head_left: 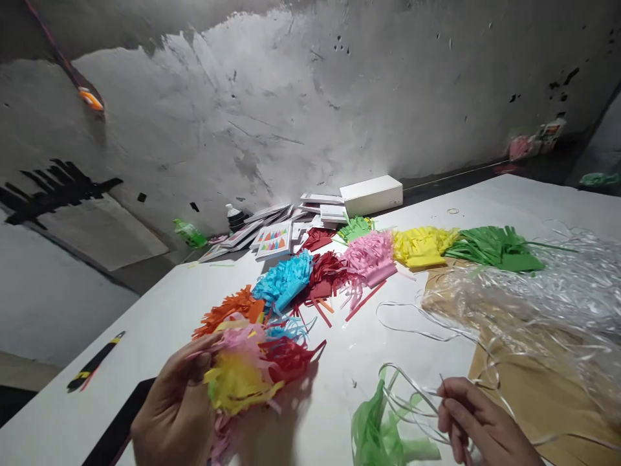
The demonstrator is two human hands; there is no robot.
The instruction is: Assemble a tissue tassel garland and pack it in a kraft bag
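Note:
At the lower left, my left hand is closed round a bunch of tissue tassels in yellow, pink and red, some of it blurred. My right hand, at the lower right, pinches a thin white string between thumb and fingertips. Loops of that string run left to a light green tissue tassel at the front edge of the view. Beyond my hands lie fringed paper bundles: orange, blue, dark red, pink, yellow and green.
Brown paper under a tangle of clear string covers the right side. A black and yellow cutter lies left. Flat packets, a white box, a green bottle and a dark bottle are by the wall.

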